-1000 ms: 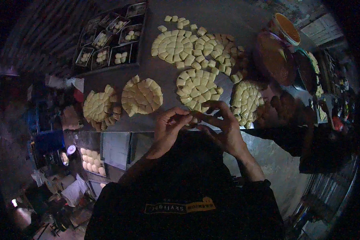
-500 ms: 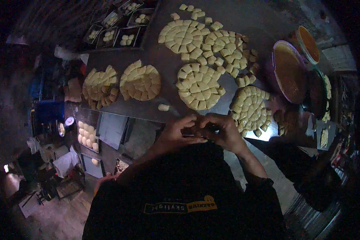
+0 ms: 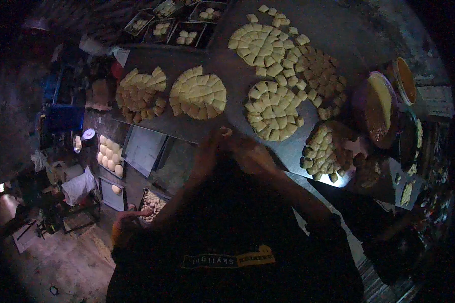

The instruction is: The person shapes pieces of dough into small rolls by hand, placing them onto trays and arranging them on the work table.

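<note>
At the near edge of the dark table, my left hand [image 3: 212, 150] and my right hand [image 3: 252, 154] meet with their fingers drawn together. A small pale piece of dough [image 3: 226, 132] shows at the fingertips, and both hands close around it. Deep shadow hides most of the fingers. Ahead to the left lies a round of cut dough pieces [image 3: 199, 93], with a looser dough round [image 3: 142, 93] beyond it. Right of my hands is another dough round [image 3: 273, 110]. A shiny, darker dough round [image 3: 322, 151] lies near the right edge.
Baking pans with dough balls [image 3: 186, 38] stand at the far left. A purple-rimmed tub [image 3: 380, 108] and an orange-lined bucket [image 3: 405, 81] stand right. Lower left are a bun tray [image 3: 110, 156] and another person's hand [image 3: 131, 214] at a tray of small pieces [image 3: 154, 203].
My hands have lowered and come closer together, down to the small dough piece that lay alone on the table. The view has turned slightly left. Another person's hand now reaches the lower-left tray.
</note>
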`<state>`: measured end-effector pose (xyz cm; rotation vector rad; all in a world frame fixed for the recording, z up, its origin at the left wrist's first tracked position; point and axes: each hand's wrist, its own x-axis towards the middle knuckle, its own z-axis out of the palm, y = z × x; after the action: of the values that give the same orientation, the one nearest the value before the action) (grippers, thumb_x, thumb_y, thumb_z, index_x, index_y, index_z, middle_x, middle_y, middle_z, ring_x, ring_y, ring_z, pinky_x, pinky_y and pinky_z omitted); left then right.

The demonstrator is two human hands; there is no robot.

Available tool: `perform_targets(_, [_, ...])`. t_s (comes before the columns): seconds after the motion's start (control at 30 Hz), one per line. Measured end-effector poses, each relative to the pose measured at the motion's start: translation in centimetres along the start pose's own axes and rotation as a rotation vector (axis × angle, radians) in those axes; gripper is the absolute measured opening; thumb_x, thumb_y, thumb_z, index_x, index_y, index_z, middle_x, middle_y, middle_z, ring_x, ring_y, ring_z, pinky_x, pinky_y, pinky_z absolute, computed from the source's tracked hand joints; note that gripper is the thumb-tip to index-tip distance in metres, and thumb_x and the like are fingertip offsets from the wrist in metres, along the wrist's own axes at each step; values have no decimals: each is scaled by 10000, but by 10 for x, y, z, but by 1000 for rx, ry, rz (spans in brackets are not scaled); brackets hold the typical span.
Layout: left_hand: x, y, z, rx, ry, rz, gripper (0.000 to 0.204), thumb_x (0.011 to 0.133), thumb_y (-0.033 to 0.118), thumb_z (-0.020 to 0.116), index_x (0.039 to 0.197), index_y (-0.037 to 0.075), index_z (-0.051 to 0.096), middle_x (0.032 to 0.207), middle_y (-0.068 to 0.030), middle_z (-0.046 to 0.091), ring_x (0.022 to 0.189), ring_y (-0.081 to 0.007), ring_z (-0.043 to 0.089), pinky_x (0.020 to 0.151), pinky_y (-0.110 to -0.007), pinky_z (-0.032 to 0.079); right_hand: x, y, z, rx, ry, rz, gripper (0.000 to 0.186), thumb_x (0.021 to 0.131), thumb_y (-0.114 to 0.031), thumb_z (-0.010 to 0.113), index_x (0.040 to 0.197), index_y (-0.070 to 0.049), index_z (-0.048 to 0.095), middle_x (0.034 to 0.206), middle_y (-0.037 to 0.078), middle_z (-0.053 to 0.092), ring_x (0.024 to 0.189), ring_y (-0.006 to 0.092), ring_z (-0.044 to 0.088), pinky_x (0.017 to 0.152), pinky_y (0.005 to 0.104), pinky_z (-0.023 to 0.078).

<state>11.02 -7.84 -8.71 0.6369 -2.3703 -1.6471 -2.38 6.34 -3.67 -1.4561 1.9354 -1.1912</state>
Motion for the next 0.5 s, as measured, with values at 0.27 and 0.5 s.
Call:
perform_targets(0.27, [30,4,-80,-410,41,-217,455,1038,295,428,1451,114,362,1245,-195,598,1052,-316,641,890,-440,525,63,55,18,-105,140,69,255,877,-139,680,1094,-6,666,1120,203,628,1070,365,596,925,422,477])
perform_targets(0.5, [22,-37,-136,-643,48,-262,661,973,469,539,1435,40,339,1187,-181,629,1014,-284,669,821,-437,563,50,43,29,-165,-11,196,385,824,-215,737,1164,-77,624,1112,201,622,1045,377,578,892,447,478])
